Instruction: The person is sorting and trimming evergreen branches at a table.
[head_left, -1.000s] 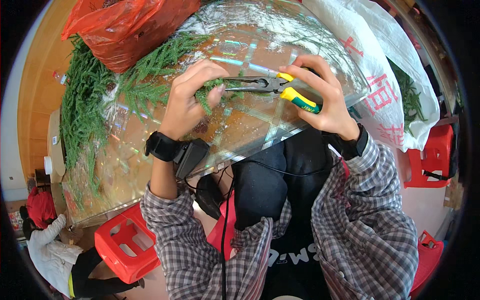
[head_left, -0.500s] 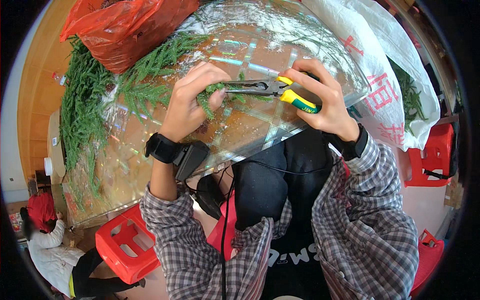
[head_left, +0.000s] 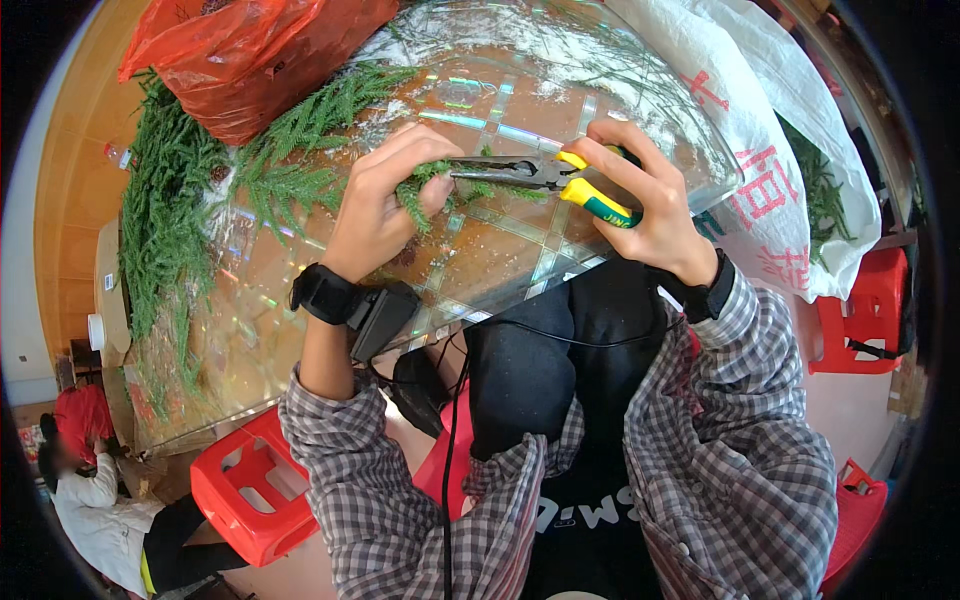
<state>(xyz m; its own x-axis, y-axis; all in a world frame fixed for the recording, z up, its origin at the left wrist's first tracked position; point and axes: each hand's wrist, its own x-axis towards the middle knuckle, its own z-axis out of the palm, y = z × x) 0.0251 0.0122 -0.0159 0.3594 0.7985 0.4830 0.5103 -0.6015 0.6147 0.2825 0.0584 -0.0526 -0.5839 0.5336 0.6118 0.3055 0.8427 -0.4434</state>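
Note:
Over the table's near half, my left hand (head_left: 392, 190) pinches a small sprig of green conifer foliage (head_left: 411, 205). My right hand (head_left: 652, 195) grips the yellow-and-green handles of a pair of long-nose pliers (head_left: 535, 174). Their jaws point left and reach the sprig at my left fingertips. What exactly lies between the jaw tips is hidden by the fingers and needles. Some green needles also show just behind and below the jaws.
A red plastic bag (head_left: 262, 65) stands at the far left beside heaped green branches (head_left: 165, 190). White powder (head_left: 520, 35) covers the table's far side. At right hangs a white woven sack (head_left: 765, 160). Red stools (head_left: 255, 490) flank the table; a person (head_left: 100, 515) is at lower left.
My hands and the pliers stay almost in place, with the jaws shifted very slightly. At lower left the other person has moved an arm and leaned a little.

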